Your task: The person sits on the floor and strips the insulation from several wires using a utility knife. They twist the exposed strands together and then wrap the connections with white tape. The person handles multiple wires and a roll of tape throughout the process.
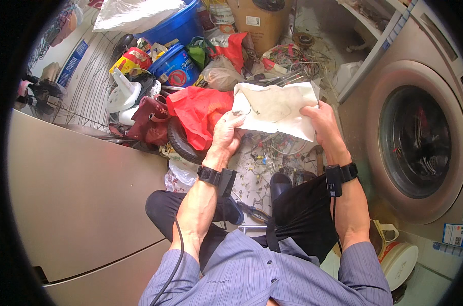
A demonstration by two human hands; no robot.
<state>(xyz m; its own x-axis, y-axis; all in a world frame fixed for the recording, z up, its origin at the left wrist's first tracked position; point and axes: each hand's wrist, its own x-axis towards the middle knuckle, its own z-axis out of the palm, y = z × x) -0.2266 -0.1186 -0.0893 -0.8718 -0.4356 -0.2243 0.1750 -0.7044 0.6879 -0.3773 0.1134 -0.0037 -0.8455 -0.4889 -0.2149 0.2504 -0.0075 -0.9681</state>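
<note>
Both hands' fingers grip a white cloth bag [275, 108] above a red plastic bag [201, 115], contents hidden.

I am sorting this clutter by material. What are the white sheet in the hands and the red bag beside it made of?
The white sheet looks like soft cloth or thick paper: matte, stained, with limp folds; I cannot tell which. The left hand and right hand hold its edges. The red bag looks like thin plastic: glossy, with sharp crinkles.

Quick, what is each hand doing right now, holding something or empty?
Left hand: closed on the left edge of the stained white cloth.
Right hand: closed on the cloth's right edge, fingers curled over it.
</note>
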